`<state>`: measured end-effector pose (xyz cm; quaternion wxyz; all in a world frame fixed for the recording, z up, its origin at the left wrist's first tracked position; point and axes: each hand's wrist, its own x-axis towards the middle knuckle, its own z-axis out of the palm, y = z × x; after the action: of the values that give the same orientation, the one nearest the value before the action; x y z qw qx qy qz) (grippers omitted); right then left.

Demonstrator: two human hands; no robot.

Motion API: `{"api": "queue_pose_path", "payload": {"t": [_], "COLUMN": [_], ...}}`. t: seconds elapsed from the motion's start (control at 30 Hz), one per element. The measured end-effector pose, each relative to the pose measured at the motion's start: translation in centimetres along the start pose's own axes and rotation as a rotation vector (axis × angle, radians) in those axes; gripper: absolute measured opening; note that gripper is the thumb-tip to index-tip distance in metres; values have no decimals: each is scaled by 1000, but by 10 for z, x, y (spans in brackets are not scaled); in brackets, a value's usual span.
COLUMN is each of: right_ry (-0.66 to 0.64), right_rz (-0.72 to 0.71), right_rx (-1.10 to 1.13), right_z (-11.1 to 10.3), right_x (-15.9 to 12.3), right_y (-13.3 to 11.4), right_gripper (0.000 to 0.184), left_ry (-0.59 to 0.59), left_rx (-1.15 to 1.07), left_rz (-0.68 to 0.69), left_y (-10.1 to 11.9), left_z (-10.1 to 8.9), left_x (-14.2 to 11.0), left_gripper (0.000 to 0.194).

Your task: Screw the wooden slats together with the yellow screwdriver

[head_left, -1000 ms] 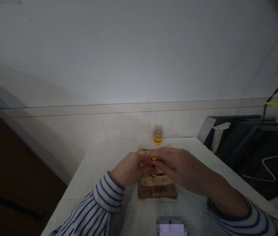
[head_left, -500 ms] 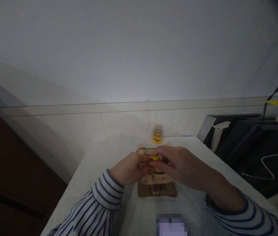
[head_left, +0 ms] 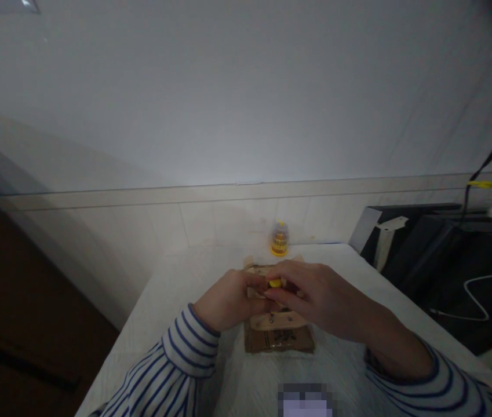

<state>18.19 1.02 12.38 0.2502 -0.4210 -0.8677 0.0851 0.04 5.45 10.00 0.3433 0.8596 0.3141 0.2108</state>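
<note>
Between my two hands is a small yellow-and-black piece; its kind is not clear, as fingers cover most of it. My right hand pinches it from the right, thumb below and fingers above. From the left, my left hand closes its thumb and fingertips around its dark end. Under both hands lies a light wooden piece with small metal screws or studs along it, partly hidden. It rests on a flat brown package with dark lettering.
A clear and yellow beehive-shaped container stands at the table's back edge by the wall. The table has a white cover. Right of it are dark panels and a white cable. A blurred-out object is at the front edge.
The view has shifted slightly, so everything sits a little lower in the picture. Both hands keep their grip on the yellow-and-black piece, with the right fingers slightly shifted.
</note>
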Motion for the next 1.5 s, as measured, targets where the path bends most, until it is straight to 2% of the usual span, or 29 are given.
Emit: {"api": "queue_pose_path", "payload": {"t": [0.1, 0.23, 0.37, 0.43, 0.77, 1.03, 1.3, 1.5], "right_ry": [-2, 15, 73, 81, -14, -7, 6, 6], "right_rz": [2, 0, -16, -20, -44, -22, -10, -8], "right_rx": [-2, -6, -21, -19, 10, -45, -108, -125], "right_z": [0, 1, -1, -3, -4, -3, -2, -2], "right_x": [2, 2, 0, -1, 0, -1, -1, -1], "right_y": [-3, -4, -3, -4, -4, -3, -3, -3], "right_gripper": [13, 15, 30, 32, 20, 17, 9, 11], "left_ry": [43, 32, 18, 16, 29, -76, -110, -128], "left_rx": [-25, -19, -42, -40, -7, -71, -66, -41], "left_rz": [3, -35, -56, -69, -61, -4, 40, 53], "left_y": [1, 0, -1, -1, -5, -4, -5, -5], "left_z": [1, 1, 2, 2, 4, 1, 1, 1], "left_x": [0, 0, 0, 0, 2, 1, 1, 0], "left_gripper": [17, 16, 17, 17, 16, 18, 18, 20]}}
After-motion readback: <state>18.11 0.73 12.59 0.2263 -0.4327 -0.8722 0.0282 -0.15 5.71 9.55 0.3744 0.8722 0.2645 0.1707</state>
